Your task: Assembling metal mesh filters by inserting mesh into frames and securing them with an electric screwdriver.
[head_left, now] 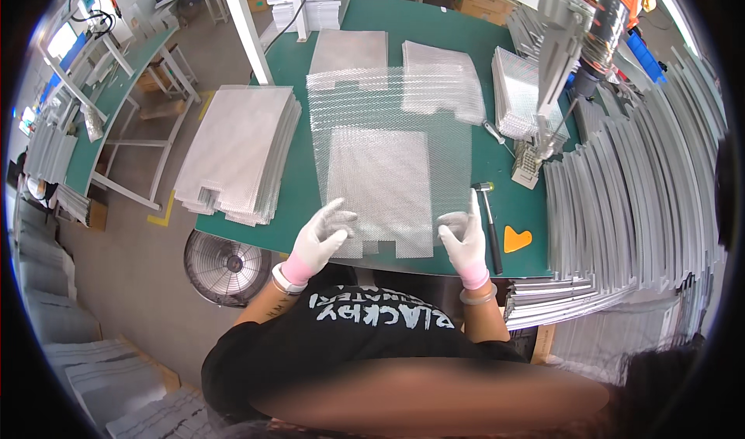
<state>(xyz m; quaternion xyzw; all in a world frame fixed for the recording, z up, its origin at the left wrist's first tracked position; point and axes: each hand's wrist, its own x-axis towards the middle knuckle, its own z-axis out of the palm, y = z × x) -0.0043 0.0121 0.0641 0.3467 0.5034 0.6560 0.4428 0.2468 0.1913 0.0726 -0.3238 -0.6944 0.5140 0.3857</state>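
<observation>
A large, see-through wire mesh sheet [454, 152] lies in front of me, over a smaller pale mesh piece [380, 179] with notched lower corners. My left hand [317, 237], in a white glove with a pink cuff, is at the near left edge of the mesh, thumb and fingers apart. At the near right edge is my right hand [466, 241], gloved the same way, index finger pointing up and thumb spread toward the mesh. Whether either hand touches the sheet is hard to see. A hammer [492, 229] lies just right of my right hand.
Stacks of mesh panels stand left [240, 144] and at the back [442, 78] of the green table [295, 206]. An orange heart-shaped piece [517, 239] lies right. Beyond it rise a metal clamp fixture [528, 163] and rows of grey frames [621, 198]. A floor fan [226, 264] is below left.
</observation>
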